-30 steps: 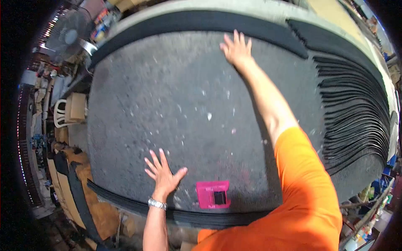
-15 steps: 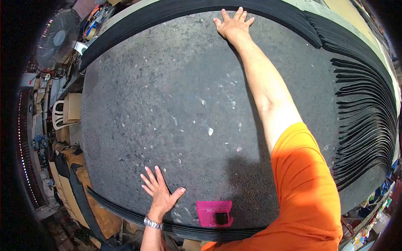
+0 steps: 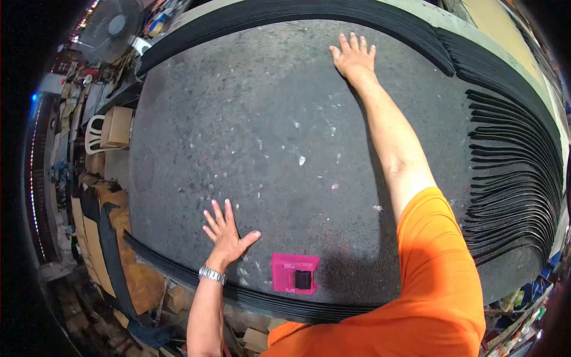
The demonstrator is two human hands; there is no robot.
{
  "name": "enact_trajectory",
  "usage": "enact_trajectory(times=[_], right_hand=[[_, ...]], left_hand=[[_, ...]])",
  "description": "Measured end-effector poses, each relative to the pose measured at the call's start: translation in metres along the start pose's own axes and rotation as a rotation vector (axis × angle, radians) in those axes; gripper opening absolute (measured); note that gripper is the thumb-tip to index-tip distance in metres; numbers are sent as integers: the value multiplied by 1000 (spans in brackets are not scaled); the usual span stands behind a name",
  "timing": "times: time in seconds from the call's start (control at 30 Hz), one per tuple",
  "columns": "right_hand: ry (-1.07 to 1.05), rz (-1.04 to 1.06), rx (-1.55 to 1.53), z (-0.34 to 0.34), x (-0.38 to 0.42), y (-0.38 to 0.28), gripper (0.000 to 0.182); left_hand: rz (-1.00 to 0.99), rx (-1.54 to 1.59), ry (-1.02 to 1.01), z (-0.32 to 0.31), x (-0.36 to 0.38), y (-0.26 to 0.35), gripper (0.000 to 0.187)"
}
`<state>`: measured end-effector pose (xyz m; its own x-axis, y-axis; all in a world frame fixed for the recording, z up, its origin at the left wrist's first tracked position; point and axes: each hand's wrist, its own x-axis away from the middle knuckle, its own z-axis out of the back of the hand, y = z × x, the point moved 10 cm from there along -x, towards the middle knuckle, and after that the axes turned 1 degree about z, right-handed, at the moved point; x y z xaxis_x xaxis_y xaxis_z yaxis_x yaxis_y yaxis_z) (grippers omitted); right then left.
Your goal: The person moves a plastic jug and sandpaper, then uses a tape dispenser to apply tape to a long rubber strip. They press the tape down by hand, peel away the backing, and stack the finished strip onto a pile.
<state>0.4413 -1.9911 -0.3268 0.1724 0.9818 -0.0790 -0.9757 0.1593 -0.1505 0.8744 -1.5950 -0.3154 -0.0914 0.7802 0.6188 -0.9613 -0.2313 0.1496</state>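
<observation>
My left hand (image 3: 228, 239) is spread on the dark, speckled tabletop (image 3: 238, 128) near its front edge, thumb pointing right, with a metal watch band (image 3: 212, 275) on the wrist. It holds nothing. To its right, apart from it, lies a pink plastic holder (image 3: 284, 273) with a black block (image 3: 303, 279) in it. Far forward, my right hand (image 3: 355, 59) rests palm down with its fingers apart. Its fingertips stop just short of a long stack of black strips (image 3: 309, 8) along the far edge.
More black strips (image 3: 511, 172) fan out along the right side, and others (image 3: 267, 303) run along the front edge. Left of the table are a fan (image 3: 113, 30), a cardboard box (image 3: 117, 127) on a white chair (image 3: 93, 135), and brown sheets (image 3: 140, 262).
The camera view has shifted, showing more of the front side. My right hand has drawn back slightly from the far strips. My left hand stays by the pink holder.
</observation>
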Motion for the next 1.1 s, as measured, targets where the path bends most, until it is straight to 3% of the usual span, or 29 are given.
enact_trajectory(times=[0.53, 0.7, 0.8, 1.1], right_hand=[[-93, -13, 33, 10, 131, 9, 67], [-21, 77, 69, 35, 211, 13, 62], [-131, -1, 43, 32, 259, 23, 62], [-128, -137, 130, 62, 460, 51, 57]], left_hand=[[-30, 31, 57, -1, -2, -2, 135], [-43, -33, 67, 2, 3, 4, 134], [-61, 11, 62, 6, 5, 4, 132], [-124, 90, 64, 12, 12, 5, 124]])
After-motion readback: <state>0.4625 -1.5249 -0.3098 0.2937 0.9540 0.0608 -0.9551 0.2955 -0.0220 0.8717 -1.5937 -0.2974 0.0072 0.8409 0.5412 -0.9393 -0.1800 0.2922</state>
